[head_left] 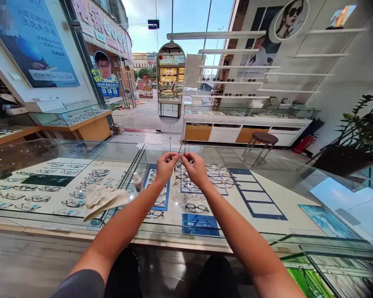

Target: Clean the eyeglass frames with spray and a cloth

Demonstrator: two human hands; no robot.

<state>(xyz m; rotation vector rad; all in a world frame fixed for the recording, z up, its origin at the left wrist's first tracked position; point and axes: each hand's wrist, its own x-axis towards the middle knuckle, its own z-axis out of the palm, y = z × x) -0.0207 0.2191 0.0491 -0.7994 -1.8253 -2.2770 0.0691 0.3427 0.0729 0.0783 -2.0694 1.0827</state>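
Above the glass counter, my left hand (167, 167) and my right hand (195, 168) meet, thumbs and fingers closed in a pinch. Between them is a thin-framed pair of eyeglasses (185, 145), its slim dark parts standing up past the fingertips; the rest is mostly covered by my fingers. Under the glass top, rows of eyeglasses (197, 208) lie on a pale base below my hands. To the left, a crumpled cream cloth (104, 199) rests on the counter. A small white bottle (138, 182) stands just beyond the cloth.
The glass counter (233, 241) spans the view in front of me. Another glass case (338, 265) adjoins at the lower right. Farther off are an oval mirror (170, 89), a brown stool (263, 139), wall shelves (233, 67) and a potted plant (360, 128).
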